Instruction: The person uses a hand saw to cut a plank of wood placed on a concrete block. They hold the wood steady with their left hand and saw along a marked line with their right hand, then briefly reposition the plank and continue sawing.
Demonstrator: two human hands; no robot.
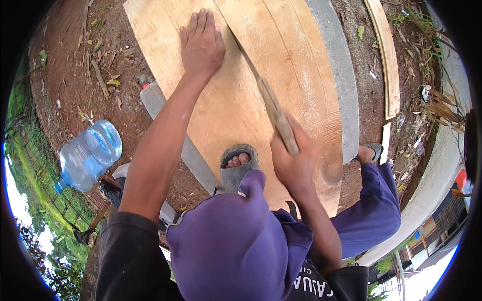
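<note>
One right hand [295,159] clenched round one saw [268,95], one left hand [202,50] (flat, unclenched) on one plywood sheet [228,110]

Hands: two, left hand [203,52] and right hand [296,158]. Saw [266,94]: one. Plywood sheet [236,110]: one. Sandals [236,176]: two, one on the sheet, one beyond its right edge. Clear bottle [93,155]: one, off left edge. Wooden strips [387,60]: two, off right edge, one long, one short.
</note>
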